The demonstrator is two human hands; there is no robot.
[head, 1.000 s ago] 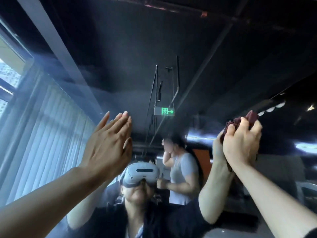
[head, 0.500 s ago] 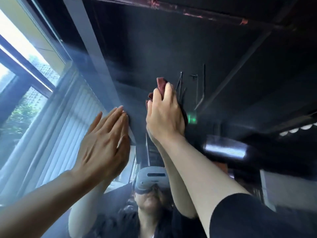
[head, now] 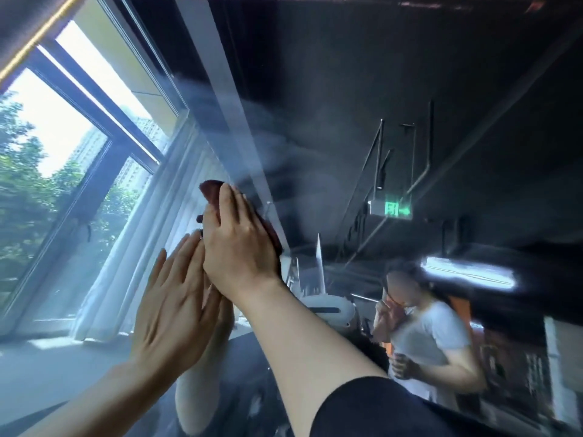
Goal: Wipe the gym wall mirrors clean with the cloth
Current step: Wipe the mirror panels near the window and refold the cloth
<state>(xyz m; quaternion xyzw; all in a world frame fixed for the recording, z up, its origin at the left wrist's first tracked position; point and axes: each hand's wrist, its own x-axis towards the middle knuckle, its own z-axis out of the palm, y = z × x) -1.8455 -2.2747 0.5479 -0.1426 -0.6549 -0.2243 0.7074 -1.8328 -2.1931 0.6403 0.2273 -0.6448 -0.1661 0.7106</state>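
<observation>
Head view, your right hand (head: 238, 244) pressing the dark red cloth (head: 212, 191) against the mirror (head: 331, 127), fingers curled over it, your left hand (head: 172, 305) flat, fingers straight, beside it

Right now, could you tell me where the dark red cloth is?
In the head view, the dark red cloth is pressed to the mirror under the right hand, left of centre, just above the left hand lying flat on the glass.

green exit sign (head: 391, 210), window (head: 56, 127), white curtain (head: 138, 247), bystander in grey shirt (head: 432, 335)
</observation>
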